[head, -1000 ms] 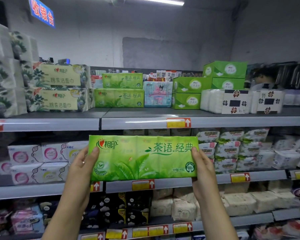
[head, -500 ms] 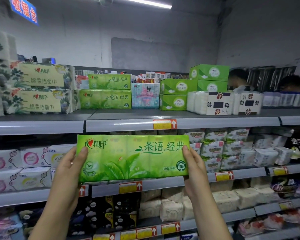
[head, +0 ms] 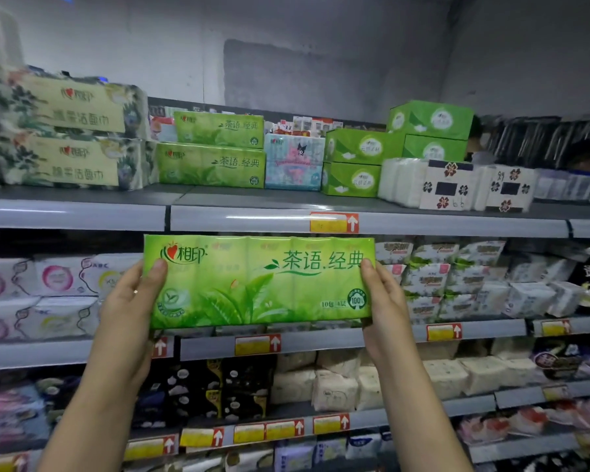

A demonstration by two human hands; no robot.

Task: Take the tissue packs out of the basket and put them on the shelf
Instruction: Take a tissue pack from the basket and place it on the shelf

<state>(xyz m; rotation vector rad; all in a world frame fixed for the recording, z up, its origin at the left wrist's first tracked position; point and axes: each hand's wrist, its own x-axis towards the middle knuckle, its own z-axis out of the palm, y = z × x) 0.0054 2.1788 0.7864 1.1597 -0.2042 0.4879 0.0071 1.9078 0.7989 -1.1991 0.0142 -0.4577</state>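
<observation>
Below top shelf (head: 82, 216), one green tissue pack (head: 259, 284)

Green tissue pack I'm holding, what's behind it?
Behind the green tissue pack, the shelf edge below and white packs to its right show; whatever stands directly behind is covered.

Three green tea-leaf tissue packs (head: 259, 281): one at centre frame, held between two hands, the left hand (head: 130, 308) and the right hand (head: 385, 308), and two stacked at upper centre-left. Two cream floral packs (head: 75, 134), stacked, upper left. One pastel cartoon pack (head: 293, 165), upper centre. Four green boxes (head: 365, 146), right of upper centre. Two white packs with dark flower labels (head: 447, 183), upper right.
</observation>
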